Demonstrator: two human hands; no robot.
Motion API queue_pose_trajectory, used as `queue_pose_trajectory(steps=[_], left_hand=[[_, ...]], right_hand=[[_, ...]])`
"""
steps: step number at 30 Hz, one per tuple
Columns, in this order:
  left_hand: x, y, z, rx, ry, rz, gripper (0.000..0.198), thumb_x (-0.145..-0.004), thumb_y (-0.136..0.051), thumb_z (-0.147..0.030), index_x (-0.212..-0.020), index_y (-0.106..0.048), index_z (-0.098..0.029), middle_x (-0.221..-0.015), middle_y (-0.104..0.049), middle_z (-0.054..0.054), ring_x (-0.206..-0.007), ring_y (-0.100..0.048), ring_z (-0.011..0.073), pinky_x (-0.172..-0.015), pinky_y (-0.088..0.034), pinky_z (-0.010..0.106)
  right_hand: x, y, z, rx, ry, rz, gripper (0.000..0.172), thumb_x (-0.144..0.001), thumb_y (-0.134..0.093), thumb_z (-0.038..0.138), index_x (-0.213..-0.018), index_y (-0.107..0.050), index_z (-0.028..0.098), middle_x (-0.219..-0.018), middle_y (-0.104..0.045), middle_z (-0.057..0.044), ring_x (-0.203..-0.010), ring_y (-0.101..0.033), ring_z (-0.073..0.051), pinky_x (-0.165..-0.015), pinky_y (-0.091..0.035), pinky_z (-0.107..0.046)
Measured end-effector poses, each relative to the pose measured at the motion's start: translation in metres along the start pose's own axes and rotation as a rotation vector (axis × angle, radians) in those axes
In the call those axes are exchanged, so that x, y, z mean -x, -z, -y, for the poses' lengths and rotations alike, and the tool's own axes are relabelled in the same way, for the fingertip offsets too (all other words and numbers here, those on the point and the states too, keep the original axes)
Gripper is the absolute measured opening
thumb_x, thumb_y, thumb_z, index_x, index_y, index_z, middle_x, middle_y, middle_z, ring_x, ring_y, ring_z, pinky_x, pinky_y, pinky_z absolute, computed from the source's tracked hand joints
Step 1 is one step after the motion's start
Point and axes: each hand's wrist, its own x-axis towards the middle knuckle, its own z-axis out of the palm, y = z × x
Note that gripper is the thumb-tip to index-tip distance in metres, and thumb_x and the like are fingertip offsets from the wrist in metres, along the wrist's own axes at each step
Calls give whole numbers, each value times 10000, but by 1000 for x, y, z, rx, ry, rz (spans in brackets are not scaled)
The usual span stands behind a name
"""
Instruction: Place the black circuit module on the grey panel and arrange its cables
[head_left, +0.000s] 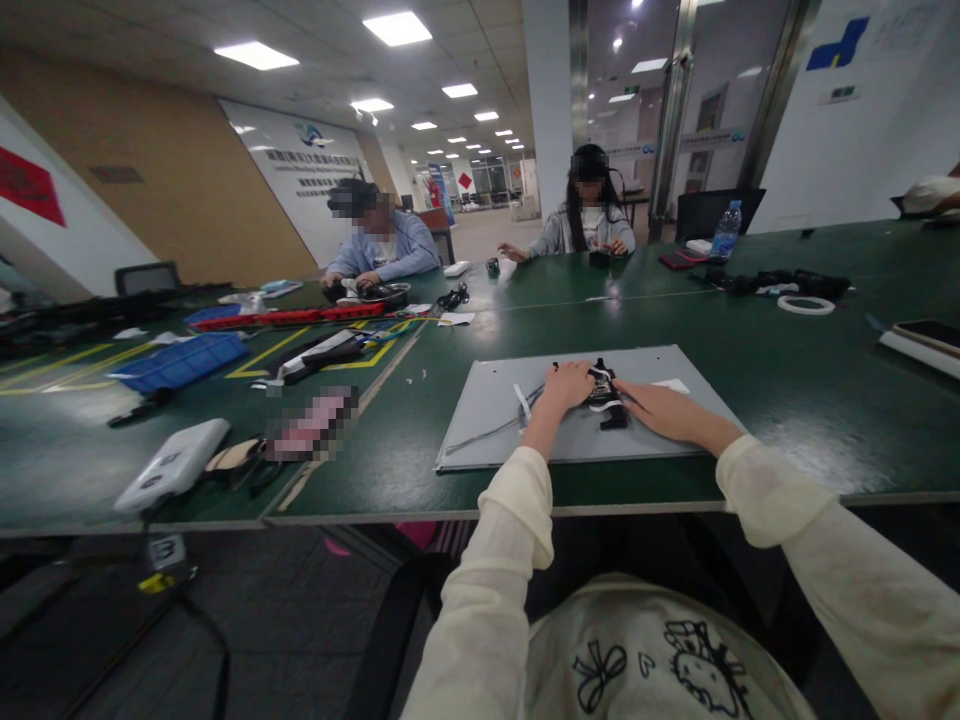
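A small black assembly (604,388) with metal-looking parts and a black bracket-like piece lies on a light grey panel (480,400); its exact kind is too small to tell. My left hand (568,386) curls its fingers over the assembly's left side. On its right side, the closed fingertips of my right hand (656,408) grip the edge. Both hands partly hide the assembly. A thin grey cable (487,435) runs from it to the left across the panel. White strips (523,400) lie by my left wrist, and a white slip (673,386) shows behind my right hand.
On the green table (420,420), a white power bank (174,463) and blue tray (180,362) are at left. A tape roll (805,305), water bottle (725,232) and phone (930,334) are at right. Two people (386,240) sit across, their hands on other items.
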Motion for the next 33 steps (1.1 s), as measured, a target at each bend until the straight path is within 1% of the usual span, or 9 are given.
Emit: queue_pose_trajectory(steps=[6, 12, 14, 17, 19, 23, 26, 29, 33], left_hand=[[-1, 1, -1, 9, 50, 11, 409, -979, -336, -272, -1328, -514, -151, -1365, -597, 150, -1283, -531, 265, -1072, -378, 418], [0, 3, -3, 20, 38, -10, 372, -974, -344, -246, -1242, -582, -150, -1350, -611, 136, -1262, -544, 253, -1056, -394, 391], [1, 3, -4, 29, 46, -45, 361, -978, -345, -245, -1206, -607, -145, -1318, -629, 136, -1232, -562, 246, -1045, -404, 381], [4, 4, -4, 36, 62, -101, 344, -978, -354, -238, -1125, -642, -121, -1224, -665, 155, -1167, -594, 253, -1011, -429, 379], [6, 5, -5, 40, 72, -146, 319, -968, -379, -219, -1112, -644, -116, -1189, -669, 159, -1140, -602, 254, -992, -442, 375], [12, 10, -6, 62, 61, -264, 308, -940, -425, -153, -1182, -616, -142, -1212, -645, 136, -1166, -576, 231, -1003, -438, 352], [15, 14, -8, 75, 32, -330, 299, -924, -440, -122, -1154, -630, -142, -1200, -640, 125, -1170, -561, 225, -1018, -430, 342], [17, 16, -9, 94, 1, -371, 291, -911, -450, -105, -1130, -640, -139, -1188, -641, 123, -1152, -562, 227, -1018, -432, 348], [16, 17, -9, 159, -36, -393, 291, -904, -449, -85, -1104, -652, -144, -1171, -646, 123, -1122, -574, 220, -1023, -433, 355]], right_hand=[[4, 5, 3, 43, -18, -12, 492, -1030, -336, 349, -1453, -488, 149, -1405, -574, -137, -1243, -588, -282, -1068, -431, -422], [10, 8, 0, 110, 23, -52, 409, -995, -404, 252, -1335, -619, 177, -1280, -669, -103, -1105, -661, -272, -978, -476, -410], [10, 9, 0, 73, 11, -101, 378, -990, -419, 242, -1271, -664, 180, -1229, -695, -98, -1068, -671, -267, -954, -482, -405], [7, 7, 0, -70, -25, -201, 323, -983, -454, 236, -1185, -700, 182, -1164, -715, -89, -1036, -669, -234, -938, -480, -362], [3, 4, 0, -150, -26, -237, 277, -975, -489, 249, -1112, -720, 180, -1122, -710, -92, -1005, -657, -215, -916, -480, -337], [-6, -5, -2, -216, -7, -248, 212, -944, -564, 294, -999, -732, 177, -1059, -653, -99, -974, -614, -209, -870, -479, -324], [-12, -12, -5, -255, -48, -255, 212, -934, -577, 312, -971, -727, 167, -1008, -627, -98, -943, -601, -209, -847, -475, -319], [-16, -16, -8, -281, -87, -251, 225, -926, -586, 337, -919, -724, 159, -968, -625, -93, -895, -597, -205, -833, -466, -322], [-18, -16, -9, -310, -58, -232, 207, -902, -606, 342, -869, -698, 160, -919, -639, -74, -870, -591, -199, -822, -448, -315]])
